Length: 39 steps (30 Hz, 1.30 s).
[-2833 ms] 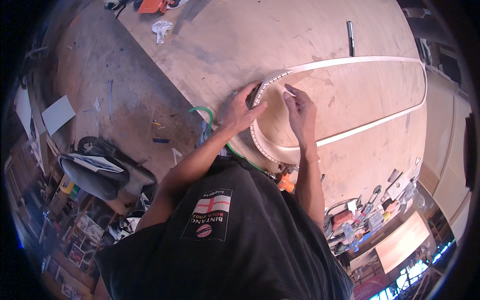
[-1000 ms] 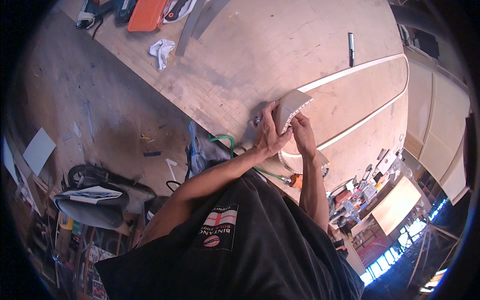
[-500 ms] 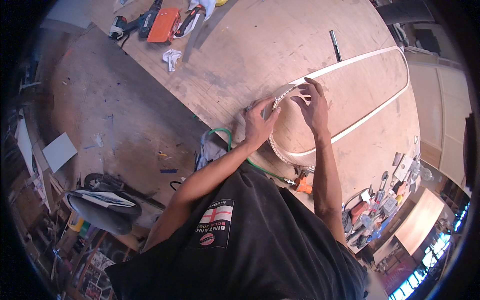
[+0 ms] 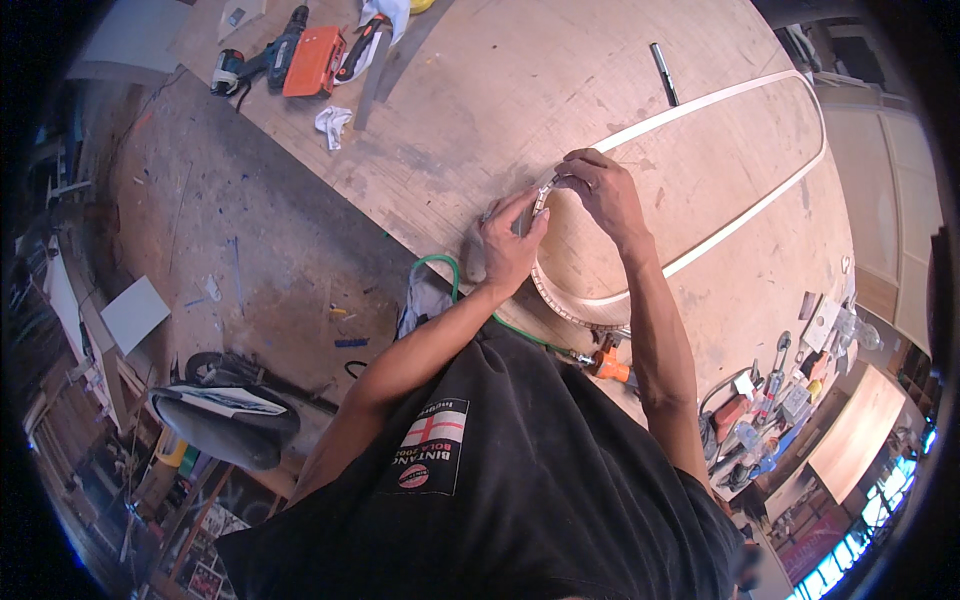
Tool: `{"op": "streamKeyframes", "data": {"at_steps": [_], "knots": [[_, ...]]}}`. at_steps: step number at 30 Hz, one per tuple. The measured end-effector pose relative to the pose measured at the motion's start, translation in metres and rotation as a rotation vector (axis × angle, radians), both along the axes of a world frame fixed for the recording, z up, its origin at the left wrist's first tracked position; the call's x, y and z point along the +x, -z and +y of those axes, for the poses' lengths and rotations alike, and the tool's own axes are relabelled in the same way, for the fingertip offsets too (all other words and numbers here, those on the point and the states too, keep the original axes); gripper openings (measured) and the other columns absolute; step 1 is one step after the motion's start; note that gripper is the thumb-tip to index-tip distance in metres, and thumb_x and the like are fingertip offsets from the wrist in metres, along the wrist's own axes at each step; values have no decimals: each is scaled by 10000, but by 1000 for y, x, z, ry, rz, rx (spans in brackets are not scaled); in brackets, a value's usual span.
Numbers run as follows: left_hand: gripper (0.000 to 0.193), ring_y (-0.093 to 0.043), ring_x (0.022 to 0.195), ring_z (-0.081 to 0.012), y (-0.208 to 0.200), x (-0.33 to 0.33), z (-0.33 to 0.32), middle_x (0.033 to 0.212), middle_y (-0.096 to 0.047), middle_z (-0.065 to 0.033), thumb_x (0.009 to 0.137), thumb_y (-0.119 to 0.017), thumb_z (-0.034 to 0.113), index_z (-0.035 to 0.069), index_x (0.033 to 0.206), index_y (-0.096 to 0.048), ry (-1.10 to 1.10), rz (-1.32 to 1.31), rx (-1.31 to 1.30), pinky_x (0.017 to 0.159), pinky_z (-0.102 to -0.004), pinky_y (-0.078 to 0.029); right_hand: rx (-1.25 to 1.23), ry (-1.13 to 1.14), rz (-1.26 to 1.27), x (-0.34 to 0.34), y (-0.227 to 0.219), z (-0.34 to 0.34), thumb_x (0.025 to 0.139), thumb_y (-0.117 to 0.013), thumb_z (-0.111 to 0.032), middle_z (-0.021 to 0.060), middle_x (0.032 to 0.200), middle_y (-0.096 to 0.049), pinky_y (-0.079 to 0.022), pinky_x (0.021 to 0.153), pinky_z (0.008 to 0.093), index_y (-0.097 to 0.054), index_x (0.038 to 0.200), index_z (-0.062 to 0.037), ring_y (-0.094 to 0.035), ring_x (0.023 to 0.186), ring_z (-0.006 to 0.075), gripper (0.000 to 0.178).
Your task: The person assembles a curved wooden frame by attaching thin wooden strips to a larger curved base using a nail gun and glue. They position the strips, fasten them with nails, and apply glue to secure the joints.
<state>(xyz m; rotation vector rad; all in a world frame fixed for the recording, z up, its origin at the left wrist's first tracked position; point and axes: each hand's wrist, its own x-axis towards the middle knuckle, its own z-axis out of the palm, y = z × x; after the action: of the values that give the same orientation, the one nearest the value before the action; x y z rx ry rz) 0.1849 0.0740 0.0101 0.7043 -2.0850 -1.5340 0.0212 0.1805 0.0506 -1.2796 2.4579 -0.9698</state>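
A long looped frame of thin strip (image 4: pixel 745 88), pale along its upper edge, lies on the wooden workbench (image 4: pixel 480 110). Its rounded near end has a row of close-set notches or segments (image 4: pixel 552 297). My left hand (image 4: pixel 508 245) grips this curved end from the left, thumb on the inner side and fingers outside. Just above, my right hand (image 4: pixel 605 190) reaches over the inside of the loop, its fingertips pinched together on the strip at the top of the curve. Whether a small piece sits between those fingertips is hidden.
A drill (image 4: pixel 285 50), an orange box (image 4: pixel 315 62) and crumpled white paper (image 4: pixel 333 125) lie at the far left. A dark pen-like rod (image 4: pixel 663 72) is beyond the frame. Near my waist are a green hose (image 4: pixel 455 270) and an orange tool (image 4: pixel 608 362); mixed tools (image 4: pixel 770 410) crowd the right edge.
My right hand has moved left and slightly up, and its parted fingers have closed on the strip. The left hand stays on the curve, shifted slightly left.
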Motion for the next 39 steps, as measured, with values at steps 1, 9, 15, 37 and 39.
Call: {"op": "streamKeyframes", "data": {"at_steps": [1, 9, 15, 37, 39], "knots": [[327, -677, 1086, -318, 0, 0, 0, 1165, -750, -133, 864, -772, 119, 31, 1178, -752, -2, -4, -9, 955, -425, -523, -1, 1, -9, 0, 0, -1, 829, -777, -123, 89, 1069, -736, -595, 786, 375, -778, 1003, -64, -729, 906, 293, 183], [309, -689, 1085, -290, 4, -3, -4, 1139, -762, -150, 840, -814, 137, 9, 1119, -778, -4, 16, 114, 975, -393, -522, -23, 3, -52, 3, 0, 0, 842, -758, -106, 105, 1078, -734, -591, 815, 385, -775, 1012, -47, -726, 934, 305, 181], [353, -702, 1122, -257, 11, -4, -20, 1196, -752, -186, 828, -850, 159, -36, 1112, -773, 112, -27, 238, 1024, -365, -510, -36, 17, -54, 5, 0, 1, 845, -752, -95, 127, 1078, -733, -587, 843, 390, -785, 1020, -35, -725, 951, 309, 188], [445, -673, 1086, -199, 11, -8, -35, 1198, -740, -165, 953, -764, 199, -100, 1272, -685, 180, -220, 235, 983, -322, -512, -382, 542, 57, 120, -46, 67, 899, -748, -162, 100, 1313, -667, -598, 849, 402, -718, 1219, -118, -724, 1033, 312, 325], [434, -682, 1045, -189, 23, -5, -40, 1204, -733, -183, 970, -739, 128, -140, 1298, -643, 203, -109, 270, 931, -295, -535, -552, 600, 26, 154, -61, 106, 883, -778, -142, 105, 1188, -717, -595, 809, 389, -768, 1077, -85, -732, 973, 302, 202]]}}
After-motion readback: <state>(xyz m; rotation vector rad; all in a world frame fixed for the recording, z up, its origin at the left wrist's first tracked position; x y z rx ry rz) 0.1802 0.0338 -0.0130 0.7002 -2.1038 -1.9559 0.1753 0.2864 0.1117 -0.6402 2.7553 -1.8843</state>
